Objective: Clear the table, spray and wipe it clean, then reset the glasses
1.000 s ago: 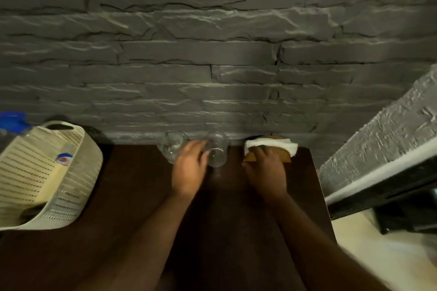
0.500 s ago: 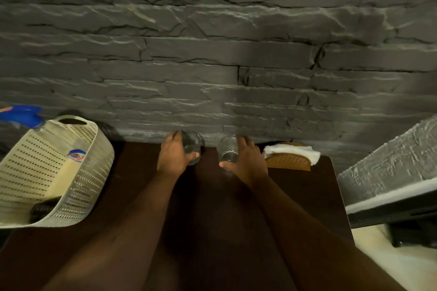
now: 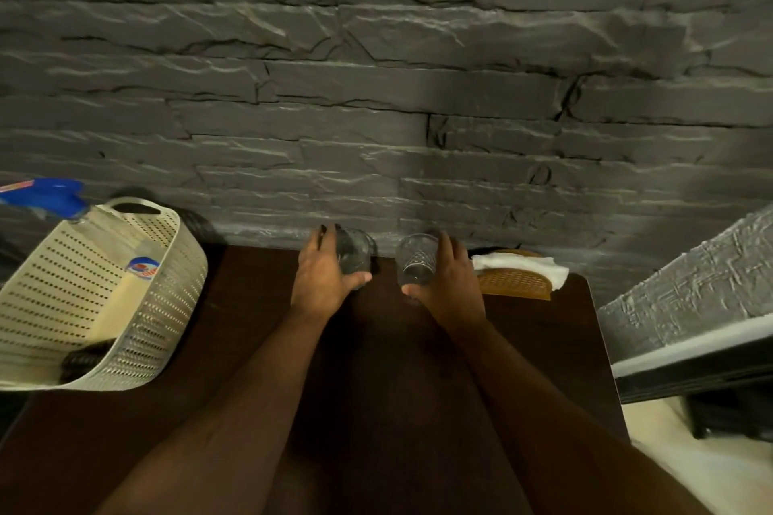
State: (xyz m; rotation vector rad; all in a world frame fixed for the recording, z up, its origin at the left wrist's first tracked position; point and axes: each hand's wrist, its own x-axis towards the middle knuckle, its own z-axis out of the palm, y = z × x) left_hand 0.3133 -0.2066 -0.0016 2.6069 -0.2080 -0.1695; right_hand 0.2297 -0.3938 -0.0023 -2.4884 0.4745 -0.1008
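Glasses (image 3: 355,255) half-hidden behind fingers (image 3: 322,247)

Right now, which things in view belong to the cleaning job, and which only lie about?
Job: left glass in left hand; right glass in right hand; table; spray bottle; white cloth.
Lying about: perforated basket; woven holder.

Head view — looking steeply down (close) at table (image 3: 251,347).
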